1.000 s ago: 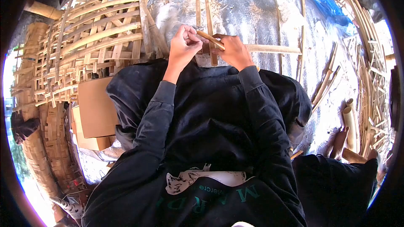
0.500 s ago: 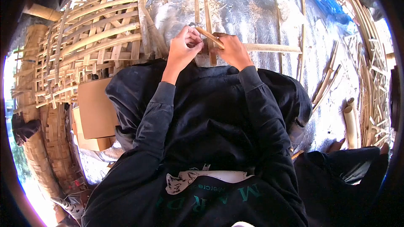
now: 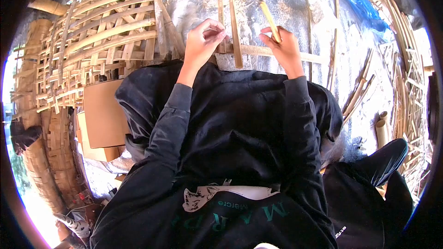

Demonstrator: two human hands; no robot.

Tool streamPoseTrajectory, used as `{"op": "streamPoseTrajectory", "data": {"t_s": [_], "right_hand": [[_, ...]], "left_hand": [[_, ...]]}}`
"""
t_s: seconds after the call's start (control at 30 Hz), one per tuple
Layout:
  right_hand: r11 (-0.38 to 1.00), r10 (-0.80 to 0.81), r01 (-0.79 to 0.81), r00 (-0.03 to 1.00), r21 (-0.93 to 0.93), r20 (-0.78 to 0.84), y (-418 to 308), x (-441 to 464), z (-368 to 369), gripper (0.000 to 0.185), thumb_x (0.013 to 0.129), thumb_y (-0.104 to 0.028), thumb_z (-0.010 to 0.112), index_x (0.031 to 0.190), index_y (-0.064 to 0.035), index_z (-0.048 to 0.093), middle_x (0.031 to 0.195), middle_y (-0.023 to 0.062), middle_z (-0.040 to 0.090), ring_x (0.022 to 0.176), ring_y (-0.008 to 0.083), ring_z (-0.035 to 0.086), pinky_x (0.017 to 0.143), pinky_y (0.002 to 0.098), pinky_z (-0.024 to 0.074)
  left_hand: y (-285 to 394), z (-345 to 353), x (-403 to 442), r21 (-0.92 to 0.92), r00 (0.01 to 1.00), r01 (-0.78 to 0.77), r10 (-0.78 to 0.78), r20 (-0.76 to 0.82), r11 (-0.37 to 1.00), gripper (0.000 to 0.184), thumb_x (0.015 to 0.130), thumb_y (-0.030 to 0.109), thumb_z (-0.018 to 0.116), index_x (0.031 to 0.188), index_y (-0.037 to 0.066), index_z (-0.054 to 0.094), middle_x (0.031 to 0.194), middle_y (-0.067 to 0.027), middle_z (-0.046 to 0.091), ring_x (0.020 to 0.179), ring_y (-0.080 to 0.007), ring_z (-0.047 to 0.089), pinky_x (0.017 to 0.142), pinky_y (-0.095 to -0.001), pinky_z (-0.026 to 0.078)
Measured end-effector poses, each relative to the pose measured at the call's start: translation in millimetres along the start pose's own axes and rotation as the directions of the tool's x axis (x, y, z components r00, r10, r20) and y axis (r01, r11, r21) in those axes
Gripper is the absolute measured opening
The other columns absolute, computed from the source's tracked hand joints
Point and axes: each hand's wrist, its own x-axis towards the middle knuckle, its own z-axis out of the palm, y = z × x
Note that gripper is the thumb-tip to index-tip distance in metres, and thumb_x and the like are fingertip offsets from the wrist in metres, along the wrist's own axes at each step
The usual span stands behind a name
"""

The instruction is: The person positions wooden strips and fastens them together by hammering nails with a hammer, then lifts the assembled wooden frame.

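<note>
Hammer [image 3: 267, 14] gripped in my right hand [image 3: 287, 48], pointing away from me; left hand [image 3: 203, 41] curled near some bamboo strips [image 3: 235, 27], can't tell if it's holding anything.

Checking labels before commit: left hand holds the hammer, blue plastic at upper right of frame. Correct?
Not quite: the head view shows the hammer in the right hand, not the left hand. The blue plastic is at upper right of frame, as you said.

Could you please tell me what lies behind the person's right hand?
A pale strip shows on both sides of the right hand; the part behind the hand is covered from view.
</note>
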Motion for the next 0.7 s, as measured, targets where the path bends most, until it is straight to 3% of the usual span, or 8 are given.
{"op": "streamPoseTrajectory", "data": {"t_s": [0.1,0.17,0.37,0.6,0.7], "right_hand": [[0.995,0.061,-0.058,0.997,0.077,-0.037,6.2,-11.4,-9.7,0.025,0.090,-0.026,0.085,0.098,-0.0035,0.078,0.064,0.0017,0.057,0.058,0.0103,0.050,0.056,0.0303,0.0413],[0.991,0.091,-0.087,0.995,0.099,-0.034,9.7,-17.7,-11.9,0.024,0.090,-0.025,0.084,0.098,-0.0032,0.078,0.064,0.0017,0.057,0.058,0.0099,0.050,0.056,0.0305,0.0417],[0.985,0.121,-0.117,0.992,0.129,-0.023,18.0,-20.3,-5.3,0.024,0.091,-0.024,0.084,0.097,-0.0016,0.077,0.065,0.0030,0.060,0.060,0.0097,0.054,0.057,0.0307,0.0444],[0.986,0.089,-0.088,0.996,0.144,-0.004,38.6,-17.8,13.3,0.029,0.088,-0.027,0.086,0.094,-0.0009,0.076,0.066,0.0055,0.064,0.060,0.0102,0.058,0.057,0.0309,0.0467],[0.980,0.132,-0.129,0.991,0.150,-0.006,35.5,-20.9,18.5,0.030,0.087,-0.028,0.086,0.093,-0.0007,0.076,0.064,0.0056,0.063,0.059,0.0101,0.058,0.057,0.0307,0.0468]], "left_hand": [[3.3,0.9,9.7,-0.042,0.998,0.024,-0.022,0.063,0.999,0.008,0.095,-0.003,0.072,0.101,-0.001,0.067,0.092,-0.0054,0.074,0.090,-0.0112,0.073,0.082,-0.0258,0.058],[0.6,1.7,17.8,0.118,0.987,-0.075,0.057,0.151,0.990,0.008,0.093,0.002,0.076,0.098,0.001,0.069,0.091,-0.0034,0.075,0.087,-0.0096,0.070,0.081,-0.0263,0.056],[-4.0,9.1,20.1,0.415,0.966,-0.161,0.058,0.250,0.896,0.013,0.088,0.016,0.080,0.097,0.008,0.074,0.091,-0.0017,0.078,0.083,-0.0135,0.067,0.079,-0.0310,0.052],[-5.6,11.1,15.6,0.459,0.953,-0.205,0.069,0.295,0.864,0.015,0.090,0.014,0.080,0.099,0.004,0.073,0.094,-0.0041,0.076,0.089,-0.0149,0.068,0.088,-0.0335,0.054],[-12.9,12.9,13.9,0.405,0.958,-0.175,0.061,0.280,0.897,0.014,0.088,0.016,0.080,0.098,0.007,0.074,0.092,-0.0020,0.077,0.082,-0.0129,0.069,0.078,-0.0305,0.053]]}}
